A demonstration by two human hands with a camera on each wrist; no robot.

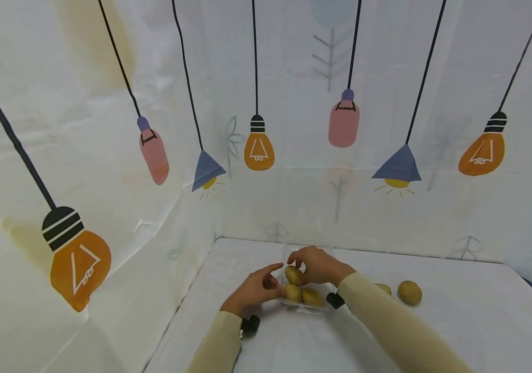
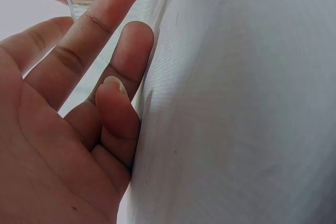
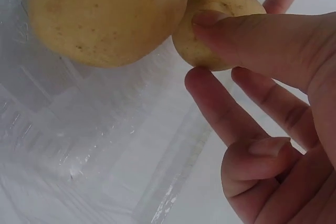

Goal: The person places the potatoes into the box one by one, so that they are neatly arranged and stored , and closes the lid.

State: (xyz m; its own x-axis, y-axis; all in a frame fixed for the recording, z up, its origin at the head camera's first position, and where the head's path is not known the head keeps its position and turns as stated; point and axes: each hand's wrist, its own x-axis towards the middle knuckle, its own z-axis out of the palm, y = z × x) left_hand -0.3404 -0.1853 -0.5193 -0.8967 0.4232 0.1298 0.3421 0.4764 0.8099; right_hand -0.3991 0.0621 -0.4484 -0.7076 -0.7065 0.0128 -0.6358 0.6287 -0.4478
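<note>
One potato [image 1: 294, 275] is pinched in the right hand [image 1: 318, 266], two others [image 1: 312, 297] beside it in a clear container [image 3: 100, 119]; the left hand [image 1: 254, 290], thumb and forefinger apart, is alongside. Two more potatoes [image 1: 410, 292] lie right of the hands, one partly behind the sleeve [image 1: 391, 324].

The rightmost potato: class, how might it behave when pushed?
The potato would probably roll on the flat table, being rounded. It is likely stiff: another potato, pinched by the right hand, shows no visible dent.
</note>
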